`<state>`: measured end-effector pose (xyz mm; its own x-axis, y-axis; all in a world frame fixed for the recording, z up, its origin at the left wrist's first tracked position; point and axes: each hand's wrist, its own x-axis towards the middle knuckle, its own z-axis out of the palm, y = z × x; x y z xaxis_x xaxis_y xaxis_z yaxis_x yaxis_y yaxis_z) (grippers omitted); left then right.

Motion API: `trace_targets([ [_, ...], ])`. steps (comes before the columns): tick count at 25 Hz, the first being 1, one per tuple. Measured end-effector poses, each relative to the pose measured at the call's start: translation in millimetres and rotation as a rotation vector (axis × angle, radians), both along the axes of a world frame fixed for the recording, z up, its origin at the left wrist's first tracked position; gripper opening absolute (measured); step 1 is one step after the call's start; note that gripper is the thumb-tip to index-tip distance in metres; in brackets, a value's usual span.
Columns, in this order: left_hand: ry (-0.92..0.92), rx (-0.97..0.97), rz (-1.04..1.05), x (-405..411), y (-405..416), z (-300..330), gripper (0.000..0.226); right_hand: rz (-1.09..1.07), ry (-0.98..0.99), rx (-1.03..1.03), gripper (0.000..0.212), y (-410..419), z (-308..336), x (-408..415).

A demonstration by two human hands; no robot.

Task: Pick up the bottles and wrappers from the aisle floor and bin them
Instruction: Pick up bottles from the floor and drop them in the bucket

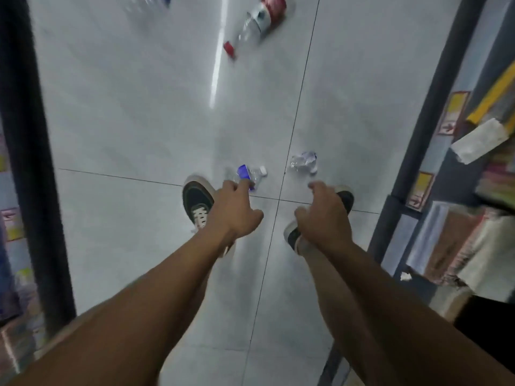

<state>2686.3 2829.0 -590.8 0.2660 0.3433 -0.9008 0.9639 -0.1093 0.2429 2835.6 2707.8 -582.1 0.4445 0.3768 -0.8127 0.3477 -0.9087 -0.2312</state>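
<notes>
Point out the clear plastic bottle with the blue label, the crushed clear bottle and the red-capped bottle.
Clear plastic bottle with blue label [246,174], head view, label.
Crushed clear bottle [303,162], head view, crumpled body.
Red-capped bottle [257,20], head view, body.

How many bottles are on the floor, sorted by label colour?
Blue-label bottles: 2, one by the left hand, one crushed ahead of the right hand
Red-label bottles: 1
Label unclear: 1, cut off at the top edge
Total: 4
</notes>
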Motion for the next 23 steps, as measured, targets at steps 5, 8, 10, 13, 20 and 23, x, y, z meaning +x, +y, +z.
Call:
trace_targets([
  [5, 0.079, 0.230, -0.008, 7, -25, -174, 0.084, 0.024, -0.170, 0.014, 0.074, -3, -182, 24],
  [8, 0.122, 0.358, -0.018, 3, -37, -231, 0.066, 0.018, -0.226, 0.071, 0.073, -9, -242, 23],
  [10, 0.185, 0.412, -0.096, -1, -44, -249, 0.059, -0.017, -0.254, 0.111, 0.065, -13, -259, 20],
  [13, 0.200, 0.378, -0.119, -3, -44, -236, 0.039, -0.079, -0.273, 0.140, 0.052, -13, -248, 19],
  [20, 0.154, 0.394, -0.109, 22, -2, -44, 0.030, -0.131, -0.109, 0.219, 0.044, -2, -65, 14],
  [23, 0.086, 0.443, -0.124, 32, 21, 61, 0.032, -0.154, -0.068, 0.250, 0.047, 5, 42, 13],
])
